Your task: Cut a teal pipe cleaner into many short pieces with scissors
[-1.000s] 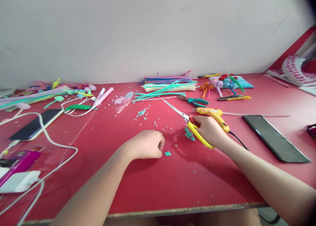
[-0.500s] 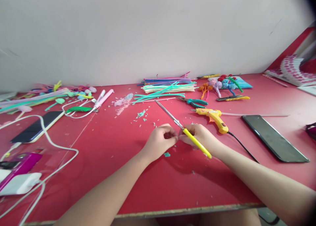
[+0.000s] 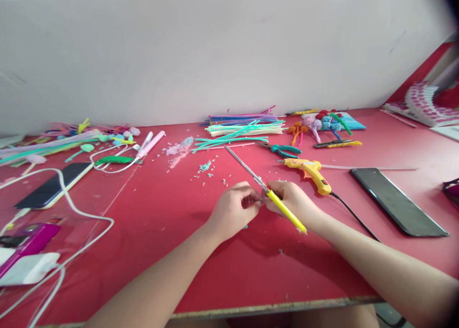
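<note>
My right hand (image 3: 292,202) is closed around yellow-handled scissors (image 3: 285,209), seen nearly edge-on, with the long silver blades pointing away to the upper left. Close beside it, my left hand (image 3: 236,206) is closed in a pinch, thumb and fingertips almost meeting those of the right. A tiny greenish speck shows between the fingertips; what they hold is too small to make out. Part of a teal snippet (image 3: 245,227) shows on the table below my left hand. Teal fuzz clippings (image 3: 205,166) lie beyond the hands.
Bundled pipe cleaners (image 3: 245,129) lie at the back, near teal-handled pliers (image 3: 286,150). To the right are a yellow glue gun (image 3: 311,172) and a dark phone (image 3: 398,201). White cable (image 3: 81,215) loops around another phone (image 3: 53,184) at left.
My hands stay close together with only a slight shift of the fingers. My left hand now covers more of the teal snippet on the table. The scissors keep nearly the same angle.
</note>
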Tool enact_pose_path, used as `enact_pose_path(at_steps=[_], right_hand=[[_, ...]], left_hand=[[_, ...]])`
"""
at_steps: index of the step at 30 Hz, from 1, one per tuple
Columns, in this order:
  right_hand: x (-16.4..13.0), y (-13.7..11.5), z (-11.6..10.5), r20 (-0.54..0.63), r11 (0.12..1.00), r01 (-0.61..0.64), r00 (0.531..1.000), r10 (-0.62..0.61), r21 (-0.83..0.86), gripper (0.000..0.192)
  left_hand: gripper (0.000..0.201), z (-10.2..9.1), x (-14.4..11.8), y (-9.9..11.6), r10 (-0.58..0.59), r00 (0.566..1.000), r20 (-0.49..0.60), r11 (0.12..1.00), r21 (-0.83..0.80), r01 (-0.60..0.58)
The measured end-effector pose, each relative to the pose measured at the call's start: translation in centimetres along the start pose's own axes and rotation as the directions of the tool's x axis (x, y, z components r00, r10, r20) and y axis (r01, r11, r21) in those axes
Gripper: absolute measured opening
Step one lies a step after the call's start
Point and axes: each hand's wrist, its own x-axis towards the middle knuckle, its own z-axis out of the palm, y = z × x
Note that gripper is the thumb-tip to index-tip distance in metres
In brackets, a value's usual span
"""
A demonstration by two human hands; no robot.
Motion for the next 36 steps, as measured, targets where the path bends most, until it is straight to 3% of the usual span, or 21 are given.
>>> enact_pose_path(at_steps=[6, 10, 14, 19, 24, 36], right_hand=[[-0.1, -0.2, -0.1, 0.010, 1.000, 0.003, 1.000, -0.003, -0.030, 0.013], [0.1, 0.3, -0.3, -0.031, 0.996, 0.020, 0.999, -0.023, -0.087, 0.022], [0.2, 0.7, -0.7, -0.089, 0.963, 0.026, 0.995, -0.051, -0.268, 0.031], [0.0, 0.2, -1.0, -0.149, 0.841, -0.012, 0.985, -0.082, -0.540, 0.032], [0.1, 0.1, -0.7, -0.153, 0.762, -0.044, 0.986, -0.073, -0.646, 0.035], [-0.1, 0.4, -0.2, -0.134, 0.759, -0.003, 0.985, -0.110, -0.652, 0.036]], left_hand=[[0.006, 0.0, 0.0, 0.2, -0.013, 1.000, 0.006, 0.999, -0.040, 0.013], [0.011, -0.4, 0.3, 0.3, -0.077, 0.996, -0.041, 0.969, -0.240, 0.065], [0.016, -1.0, 0.9, -0.2, -0.263, 0.952, -0.157, 0.850, -0.504, 0.152], [0.015, -1.9, 1.3, -0.9, -0.389, 0.893, -0.228, 0.668, -0.737, 0.102], [0.011, -2.4, 1.4, -1.0, -0.367, 0.890, -0.270, 0.615, -0.788, 0.015], [0.010, -2.1, 1.3, -0.9, -0.333, 0.888, -0.319, 0.580, -0.811, -0.074]])
